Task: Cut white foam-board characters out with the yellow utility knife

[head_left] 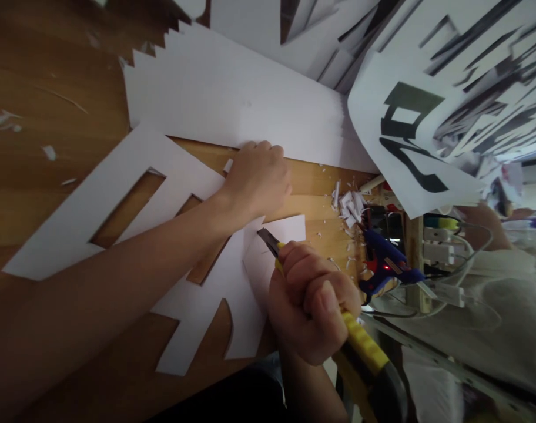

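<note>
My right hand [314,299] is wrapped round a yellow and black utility knife [365,346]. Its exposed blade points up and left, over a small white piece [290,228]. Above and left of the blade, my left hand [261,176] rests with curled fingers near the lower edge of a long white board [233,94]; whatever lies under the fingers is hidden. My left forearm crosses a large white cut-out shape [153,147] with slots and angular arms, lying on the wooden table [43,176].
White scraps [351,205] lie beside a blue glue gun [387,261] with a red light. Cables and white plugs [439,252] sit behind it. A curling sheet with black printed shapes [413,135] stands at upper right. Part of another person [483,229] shows at the right.
</note>
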Demonstrator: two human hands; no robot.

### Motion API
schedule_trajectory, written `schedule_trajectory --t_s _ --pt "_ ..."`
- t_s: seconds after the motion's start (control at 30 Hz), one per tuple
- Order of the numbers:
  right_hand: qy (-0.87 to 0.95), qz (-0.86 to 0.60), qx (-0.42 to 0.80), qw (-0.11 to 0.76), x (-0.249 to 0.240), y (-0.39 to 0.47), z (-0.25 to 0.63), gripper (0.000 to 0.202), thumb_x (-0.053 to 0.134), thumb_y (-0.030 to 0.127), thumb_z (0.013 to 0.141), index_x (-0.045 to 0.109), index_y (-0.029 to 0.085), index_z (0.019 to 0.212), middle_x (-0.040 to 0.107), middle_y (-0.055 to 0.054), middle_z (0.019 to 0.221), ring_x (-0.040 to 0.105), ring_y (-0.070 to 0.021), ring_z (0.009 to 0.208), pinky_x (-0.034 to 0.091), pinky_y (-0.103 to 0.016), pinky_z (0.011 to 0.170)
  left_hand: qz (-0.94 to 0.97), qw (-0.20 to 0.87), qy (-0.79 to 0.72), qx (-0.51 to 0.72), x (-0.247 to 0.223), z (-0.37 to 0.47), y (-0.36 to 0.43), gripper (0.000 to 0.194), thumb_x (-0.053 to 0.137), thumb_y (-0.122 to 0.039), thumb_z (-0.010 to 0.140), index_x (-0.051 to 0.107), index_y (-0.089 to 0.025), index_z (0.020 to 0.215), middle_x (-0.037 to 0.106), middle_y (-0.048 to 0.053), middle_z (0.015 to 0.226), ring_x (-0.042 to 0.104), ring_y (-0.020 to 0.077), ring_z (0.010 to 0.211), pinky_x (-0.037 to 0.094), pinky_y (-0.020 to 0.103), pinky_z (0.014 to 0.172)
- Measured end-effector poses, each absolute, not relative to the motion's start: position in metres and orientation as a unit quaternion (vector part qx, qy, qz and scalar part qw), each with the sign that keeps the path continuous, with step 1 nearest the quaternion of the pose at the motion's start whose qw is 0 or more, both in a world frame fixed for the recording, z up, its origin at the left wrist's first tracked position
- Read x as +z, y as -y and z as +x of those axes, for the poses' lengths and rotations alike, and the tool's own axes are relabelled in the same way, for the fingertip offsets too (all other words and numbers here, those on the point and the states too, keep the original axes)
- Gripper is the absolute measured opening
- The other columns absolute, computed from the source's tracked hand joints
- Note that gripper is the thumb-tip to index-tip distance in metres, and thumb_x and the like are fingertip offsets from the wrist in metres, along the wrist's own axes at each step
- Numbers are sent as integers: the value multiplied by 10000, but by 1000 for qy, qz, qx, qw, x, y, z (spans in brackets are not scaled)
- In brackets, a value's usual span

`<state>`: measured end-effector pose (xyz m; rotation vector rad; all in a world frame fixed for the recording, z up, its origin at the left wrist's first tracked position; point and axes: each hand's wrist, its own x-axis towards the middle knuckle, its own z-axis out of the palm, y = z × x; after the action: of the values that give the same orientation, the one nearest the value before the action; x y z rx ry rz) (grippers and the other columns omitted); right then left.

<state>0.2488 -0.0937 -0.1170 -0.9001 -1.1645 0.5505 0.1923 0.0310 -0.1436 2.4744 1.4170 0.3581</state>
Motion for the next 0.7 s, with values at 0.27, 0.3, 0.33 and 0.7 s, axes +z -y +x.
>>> schedule_trajectory --t_s 0.27,0.3,0.33,0.7 --pt "547 -428 221 684 -114 98 248 239 466 100 749 329 188 575 338 68 476 332 -67 434 380 -282 518 852 128 -490 131 -144 194 -29 334 375 -195 895 691 -90 892 664 168 943 599 302 1005 407 406 813" --pt "545 -428 220 687 -114 98 248 234 459 101 751 331 188 575 337 67 473 335 -67 433 386 -285 521 852 126 -491 132 -144 195 -29 336 371 -191 895 691 -89 890 666 169 943 602 302 1002 409 406 812" --pt "542 -425 219 691 -114 99 249 228 450 104 752 335 187 574 334 66 469 336 -68 431 391 -288 522 851 125 -492 133 -145 195 -29 338 368 -188 895 691 -87 888 667 170 944 604 301 999 410 406 813" --pt "543 -427 220 689 -112 106 250 211 446 109 743 349 188 572 333 74 465 328 -64 416 397 -298 525 849 115 -495 144 -148 195 -29 310 387 -180 886 680 -89 844 660 160 920 614 303 988 412 407 820"
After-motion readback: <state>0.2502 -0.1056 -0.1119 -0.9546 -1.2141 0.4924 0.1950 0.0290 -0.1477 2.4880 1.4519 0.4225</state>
